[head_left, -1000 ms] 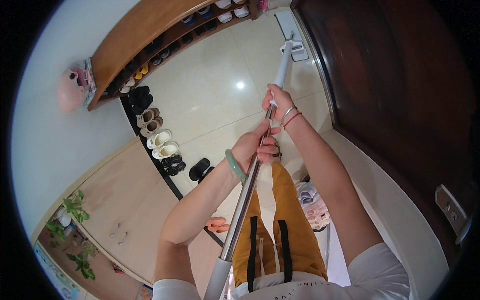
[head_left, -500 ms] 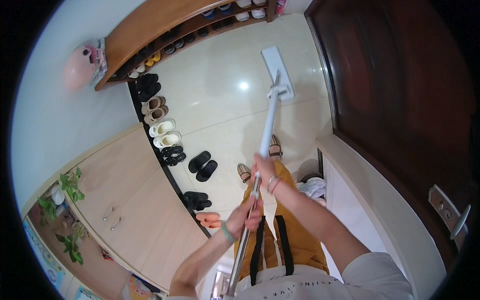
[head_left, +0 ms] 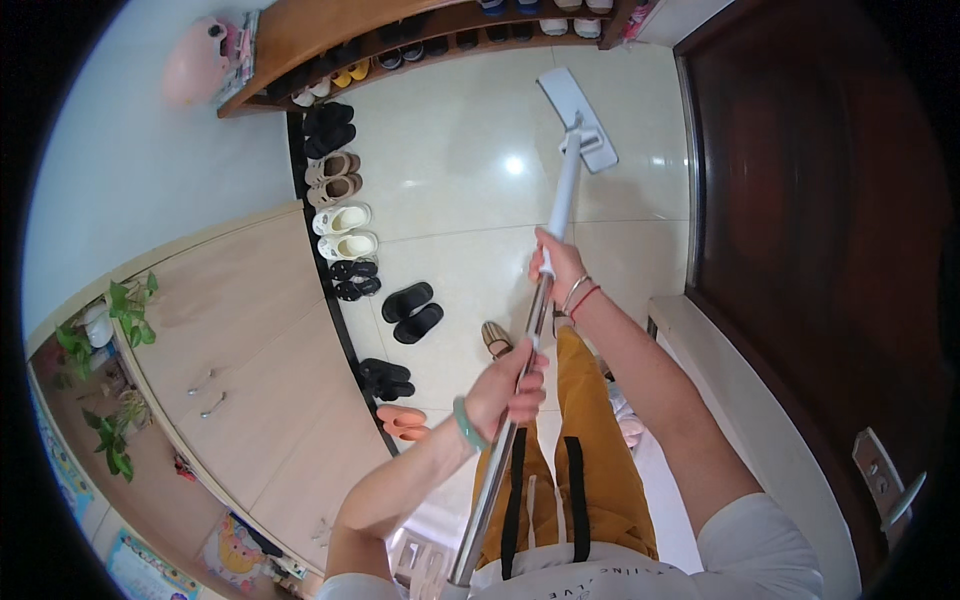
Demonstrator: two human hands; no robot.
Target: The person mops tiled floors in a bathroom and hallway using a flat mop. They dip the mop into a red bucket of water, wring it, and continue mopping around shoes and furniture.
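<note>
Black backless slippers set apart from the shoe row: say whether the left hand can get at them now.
Probably not: the left hand is closed around the silver metal mop pole, and the black backless slippers, though uncovered, lie on the pale tiled floor.

We see a white T-shirt (head_left: 625, 582) with loose short sleeves (head_left: 755, 545), its front carrying small dark lettering. Below it we find mustard-yellow trousers (head_left: 605, 450), full in the leg, with two flat black bands (head_left: 577, 500) running down the front from the waist and two thin white cords (head_left: 560, 515) between them. Just above the left hand (head_left: 505, 390) we notice a smooth, thick, pale green bangle (head_left: 467, 424). By the right hand (head_left: 563, 265) we see a slim silvery bangle (head_left: 576, 291) and, beside it, a narrow red cord bracelet (head_left: 584, 303). On the left foot we make out a tan and brown shoe (head_left: 495, 340) with a darker strap; its mate is mostly hidden.
</note>
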